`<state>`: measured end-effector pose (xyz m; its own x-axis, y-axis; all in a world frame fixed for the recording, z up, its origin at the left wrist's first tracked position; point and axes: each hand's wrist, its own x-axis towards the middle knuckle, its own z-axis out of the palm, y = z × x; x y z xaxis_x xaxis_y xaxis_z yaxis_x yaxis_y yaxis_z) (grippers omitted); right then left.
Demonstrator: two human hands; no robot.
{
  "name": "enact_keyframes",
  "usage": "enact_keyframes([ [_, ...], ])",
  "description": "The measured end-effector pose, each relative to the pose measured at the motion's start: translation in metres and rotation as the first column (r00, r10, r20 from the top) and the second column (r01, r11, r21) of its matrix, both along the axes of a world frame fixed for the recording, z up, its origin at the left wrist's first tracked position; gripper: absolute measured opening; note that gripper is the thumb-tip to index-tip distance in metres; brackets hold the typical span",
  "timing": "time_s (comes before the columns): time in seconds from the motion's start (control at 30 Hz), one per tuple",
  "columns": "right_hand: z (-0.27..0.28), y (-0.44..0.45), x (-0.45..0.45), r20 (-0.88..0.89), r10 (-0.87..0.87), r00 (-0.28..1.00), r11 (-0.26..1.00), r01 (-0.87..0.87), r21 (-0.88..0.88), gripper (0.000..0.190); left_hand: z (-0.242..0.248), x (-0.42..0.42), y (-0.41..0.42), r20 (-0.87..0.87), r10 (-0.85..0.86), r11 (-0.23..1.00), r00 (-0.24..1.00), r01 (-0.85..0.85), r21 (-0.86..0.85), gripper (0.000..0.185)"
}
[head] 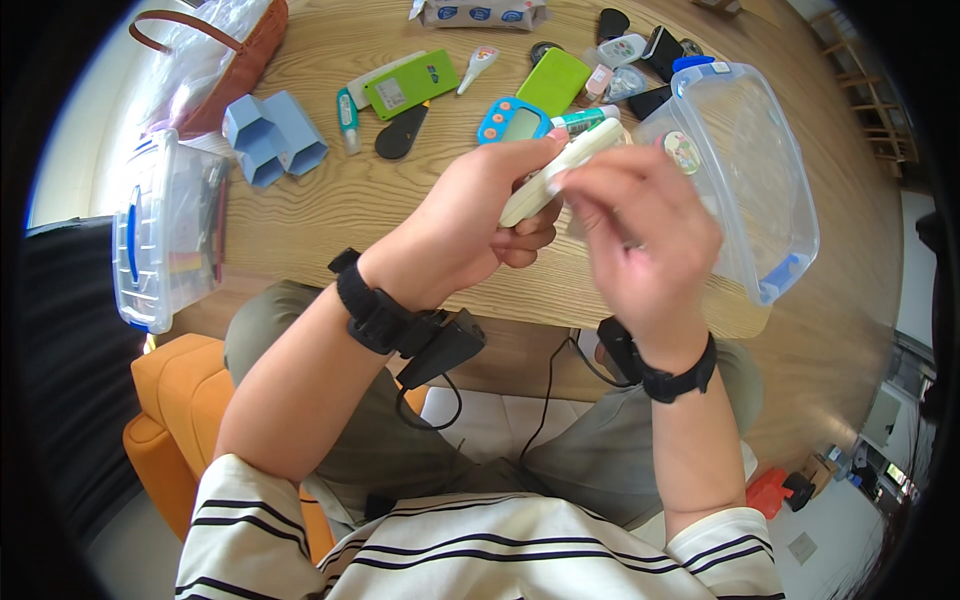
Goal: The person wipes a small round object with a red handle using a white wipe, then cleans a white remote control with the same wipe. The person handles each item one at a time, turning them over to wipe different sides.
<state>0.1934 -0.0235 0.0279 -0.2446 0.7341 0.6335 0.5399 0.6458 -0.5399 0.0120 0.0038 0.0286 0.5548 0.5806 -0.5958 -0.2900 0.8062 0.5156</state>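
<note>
My left hand (pixel 480 202) grips a slim off-white plastic device (pixel 562 171) with rounded ends, tilted up to the right above the wooden table (pixel 330 217). My right hand (pixel 645 217) is close against its right side, fingertips bent together and slightly blurred; whether they hold something small cannot be told. Just beyond the hands lie a blue device with orange buttons and a screen (pixel 513 121), a green and white tube (pixel 586 118) and a lime-green flat case (pixel 553 81). A second lime-green case (pixel 411 84) lies farther left, beside a black rounded object (pixel 402 132).
An open clear plastic bin (pixel 776 187) stands at the right table edge. At left are blue hexagonal holders (pixel 274 139), a lidded clear box (pixel 169 232) and a brown basket (pixel 240 75). A teal-capped tube (pixel 348 120), a white digital thermometer (pixel 477 69) and a wipes pack (pixel 480 13) lie farther back.
</note>
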Motion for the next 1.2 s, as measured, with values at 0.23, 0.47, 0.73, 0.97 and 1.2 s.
enact_keyframes([
  [0.23, 0.0, 0.024, 0.026, 0.023, -0.199, 0.98, 0.977, 0.197, 0.079, 0.015, 0.001, -0.001, -0.002, 0.091, -0.036, 0.997, 0.995, 0.029, 0.072, 0.032],
  [0.47, 0.0, 0.018, 0.019, 0.026, -0.132, 0.991, 0.99, 0.13, 0.062, 0.018, 0.003, -0.001, -0.003, 0.021, -0.011, 1.0, 1.0, 0.01, 0.03, 0.046],
  [0.73, -0.005, -0.015, -0.02, -0.013, 0.143, 0.99, 0.989, -0.143, -0.02, 0.024, -0.015, 0.0, -0.001, -0.049, 0.048, 0.995, 0.998, -0.044, 0.091, 0.045],
  [0.97, -0.007, -0.011, -0.014, -0.017, 0.115, 0.993, 0.993, -0.115, -0.008, 0.023, -0.022, 0.004, 0.0, -0.047, 0.102, 0.986, 0.994, -0.095, 0.137, 0.046],
  [1.2, -0.008, 0.008, 0.008, -0.288, -0.192, 0.938, 0.971, 0.14, -0.193, 0.01, -0.021, 0.006, 0.005, 0.056, 0.327, 0.882, 0.943, -0.326, 0.341, 0.038],
])
